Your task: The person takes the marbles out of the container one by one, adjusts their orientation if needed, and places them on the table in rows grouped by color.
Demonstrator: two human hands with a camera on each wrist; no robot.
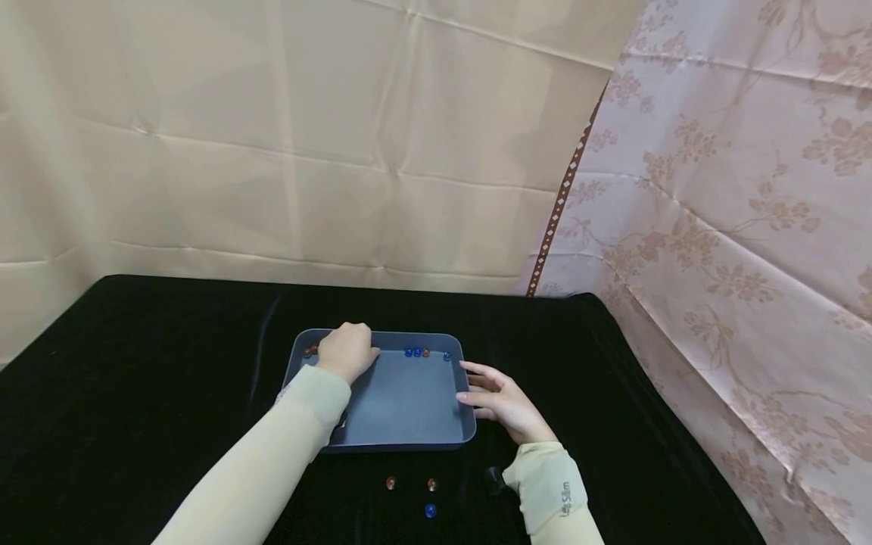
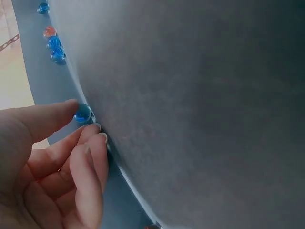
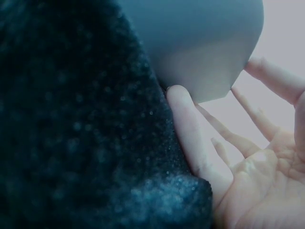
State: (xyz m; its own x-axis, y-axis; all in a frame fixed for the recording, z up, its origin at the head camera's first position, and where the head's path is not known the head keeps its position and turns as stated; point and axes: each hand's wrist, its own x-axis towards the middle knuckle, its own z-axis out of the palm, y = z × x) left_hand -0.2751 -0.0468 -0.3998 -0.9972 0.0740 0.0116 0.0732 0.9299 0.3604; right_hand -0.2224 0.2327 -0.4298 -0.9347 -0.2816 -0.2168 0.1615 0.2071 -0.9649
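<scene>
Black plush cloth [image 1: 177,424] covers the table; nearest on it lie three loose marbles: two amber marbles [image 1: 390,483] and one blue marble [image 1: 431,511], just in front of a shallow grey-blue tray [image 1: 409,401]. At the tray's right side, the right hand [image 1: 500,397] touches the wall with spread, mostly straight fingers, gripping nothing tightly. Reaching over to the tray's back wall, the left hand [image 1: 347,353] pinches a blue glass marble [image 2: 83,113] between thumb and curled fingertips, low against that wall. Six others show inside, along the back: at least two reddish marbles [image 1: 307,353] near the left corner, a touching row of two blue balls [image 1: 412,353] and one orange ball [image 1: 425,353], then a lone blue one [image 1: 446,356] near the right corner. Beyond hang two drapes: plain cream fabric [image 1: 272,151] and pink floral fabric [image 1: 736,212].
</scene>
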